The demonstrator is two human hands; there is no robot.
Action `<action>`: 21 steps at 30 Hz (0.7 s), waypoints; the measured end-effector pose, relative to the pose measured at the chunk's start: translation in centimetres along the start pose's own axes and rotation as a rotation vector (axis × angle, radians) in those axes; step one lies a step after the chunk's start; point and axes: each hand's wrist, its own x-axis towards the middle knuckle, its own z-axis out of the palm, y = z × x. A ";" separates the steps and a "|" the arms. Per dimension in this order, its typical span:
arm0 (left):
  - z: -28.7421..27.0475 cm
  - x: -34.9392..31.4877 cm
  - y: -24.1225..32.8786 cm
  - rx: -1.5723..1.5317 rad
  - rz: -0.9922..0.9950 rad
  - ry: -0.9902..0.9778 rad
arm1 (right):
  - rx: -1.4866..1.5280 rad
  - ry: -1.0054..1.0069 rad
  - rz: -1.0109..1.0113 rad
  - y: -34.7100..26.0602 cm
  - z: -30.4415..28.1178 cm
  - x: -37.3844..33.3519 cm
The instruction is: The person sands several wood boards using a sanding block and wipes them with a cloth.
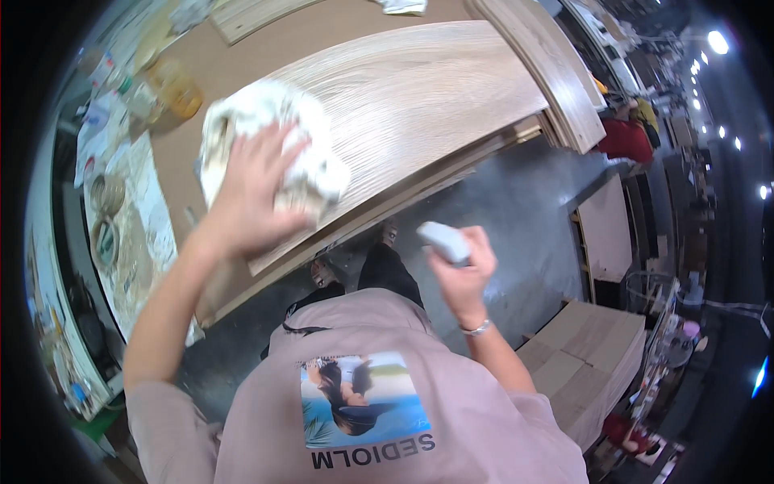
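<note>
On the workbench before me lies a long, pale wood-veneer panel (pixel 419 89), its fine grain running lengthwise in close light streaks, stacked over other boards whose edges show beneath its near side. Across its near-left end I have a crumpled white cloth (pixel 270 141), bunched into thick folds and dulled with greyish smudges. My left hand (pixel 254 194) lies flat on top of that cloth, fingers spread wide and pressing it down against the panel, with the wrist and bare forearm reaching back toward my pink shirt. My right hand (pixel 463 266) is off the bench, held over the grey floor (pixel 516 210), fingers curled closed around a small light-grey block (pixel 443 240) whose rounded end pokes out above my knuckles; a thin bracelet sits on that wrist. Left of the panel, on the brown bench top (pixel 173 161), stands a clear jar (pixel 179 87) holding amber-coloured liquid, with a smaller clear bottle (pixel 139 101) just beside it; what that one holds I cannot tell. Further left, on stained paper sheeting (pixel 149 218), sit two round open tins (pixel 106 218), both smeared with brownish residue inside.
</note>
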 end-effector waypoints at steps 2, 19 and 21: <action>-0.3 -1.5 3.8 -0.020 0.051 -0.097 | -0.023 0.105 0.251 2.9 -4.2 -0.6; 21.5 36.3 23.7 -0.028 0.452 0.088 | -0.044 0.585 0.504 22.5 -26.1 8.5; 21.7 36.8 26.6 -0.686 0.341 -0.292 | 0.026 0.598 0.531 23.2 -27.0 12.3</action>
